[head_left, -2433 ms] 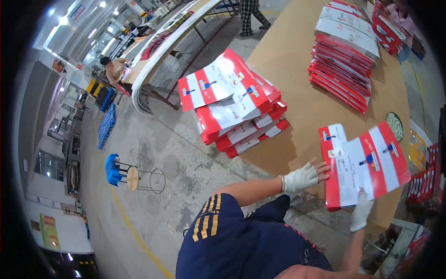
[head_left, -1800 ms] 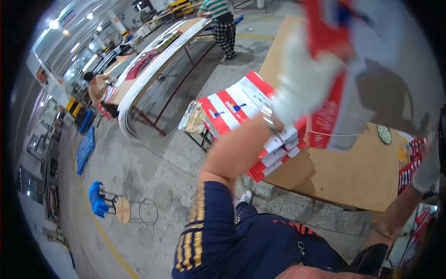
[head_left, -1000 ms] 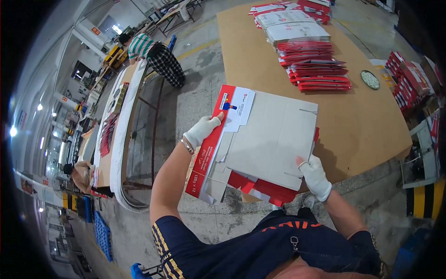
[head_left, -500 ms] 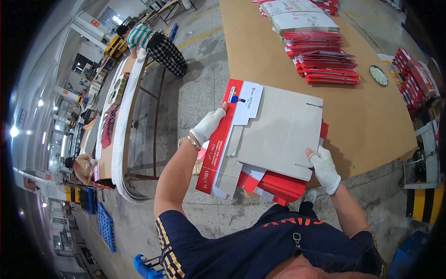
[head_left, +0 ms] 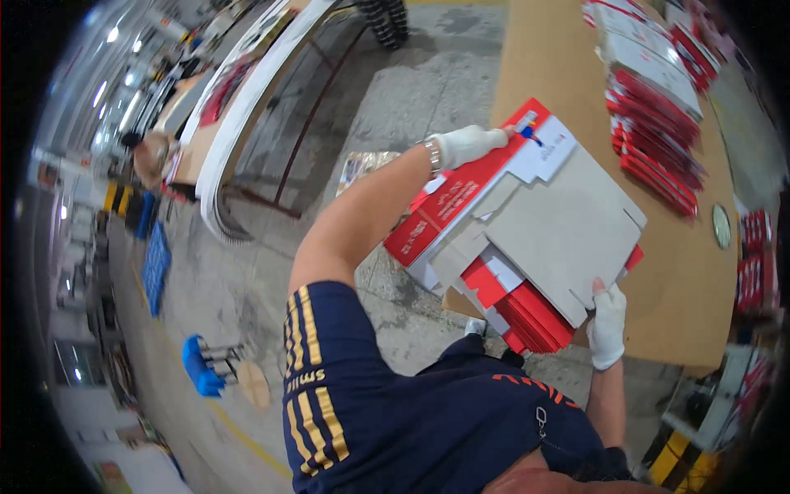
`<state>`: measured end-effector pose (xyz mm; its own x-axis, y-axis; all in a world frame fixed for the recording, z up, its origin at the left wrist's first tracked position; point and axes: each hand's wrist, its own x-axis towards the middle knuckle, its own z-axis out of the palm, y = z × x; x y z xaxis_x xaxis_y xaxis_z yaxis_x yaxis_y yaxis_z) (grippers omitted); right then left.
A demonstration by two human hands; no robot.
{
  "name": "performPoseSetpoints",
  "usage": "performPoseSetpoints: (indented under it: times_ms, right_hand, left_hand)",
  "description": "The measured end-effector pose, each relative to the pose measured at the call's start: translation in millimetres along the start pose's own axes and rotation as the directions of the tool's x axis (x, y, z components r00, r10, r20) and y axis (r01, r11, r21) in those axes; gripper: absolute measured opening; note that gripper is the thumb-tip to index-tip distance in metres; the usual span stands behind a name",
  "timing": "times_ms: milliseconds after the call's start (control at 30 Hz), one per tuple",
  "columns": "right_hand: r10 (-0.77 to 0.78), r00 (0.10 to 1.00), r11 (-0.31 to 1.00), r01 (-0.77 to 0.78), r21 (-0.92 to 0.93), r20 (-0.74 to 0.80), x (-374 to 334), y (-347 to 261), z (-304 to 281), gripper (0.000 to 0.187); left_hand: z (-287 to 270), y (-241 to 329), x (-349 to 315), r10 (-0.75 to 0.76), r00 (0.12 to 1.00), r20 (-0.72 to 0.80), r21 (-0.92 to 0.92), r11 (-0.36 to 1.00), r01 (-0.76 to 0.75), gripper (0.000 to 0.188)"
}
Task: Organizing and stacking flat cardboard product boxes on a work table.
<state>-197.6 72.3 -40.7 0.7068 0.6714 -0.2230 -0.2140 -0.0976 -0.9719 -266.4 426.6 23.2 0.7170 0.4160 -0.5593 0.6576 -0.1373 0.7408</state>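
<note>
In front of me, beside the brown table, I carry a stack of flattened cardboard cartons (head_left: 568, 222). The top one shows its plain grey inner side, with a red and white printed panel along its left. Several red folded layers (head_left: 531, 319) stick out beneath, at the near side. My left hand (head_left: 473, 149), in a white glove, is closed on the red panel's far-left edge. White-gloved too, my right hand (head_left: 607, 328) grips the near-right edge, its bare thumb on top and its other fingers partly hidden below. The stack lies tilted in my hands.
The brown table (head_left: 535, 62) holds piles of red and white flat cartons (head_left: 654, 136) and a small oval dish (head_left: 721, 226). A curved white-edged bench (head_left: 216, 177) stands left, with a person (head_left: 150, 156) beyond. A blue stool (head_left: 202, 366) is on the floor.
The view has swung, so the table and piles sit further right. The carton stack has turned clockwise and shifted right, both hands still on it. My left arm reaches further across.
</note>
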Motion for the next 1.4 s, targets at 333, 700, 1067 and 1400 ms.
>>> performPoseSetpoints:
  times_ms: [333, 700, 1067, 1400]
  right_hand:
    - [-0.038, 0.999, 0.994, 0.041, 0.099, -0.036, -32, -41, 21, 0.032]
    - [-0.009, 1.000, 0.999, 0.009, -0.043, 0.006, -22, -23, 13, 0.025]
    - [0.189, 0.982, 0.980, -0.189, 0.062, 0.003, -8, -2, 0, 0.022]
    - [0.151, 0.975, 0.989, -0.150, -0.017, 0.164, 2, 0, -28, 0.018]
  left_hand:
    - [-15, 26, -6, 0.295, 0.954, 0.043, 0.277, 0.914, -0.295, 0.075]
    - [-2, 0, 25, 0.229, 0.974, 0.004, 0.154, 0.962, -0.226, 0.075]
    - [-2, -12, 17, 0.084, 0.996, 0.032, -0.020, 0.996, -0.083, 0.054]
    - [14, 19, -16, 0.130, 0.984, -0.117, 0.176, 0.978, -0.109, 0.052]
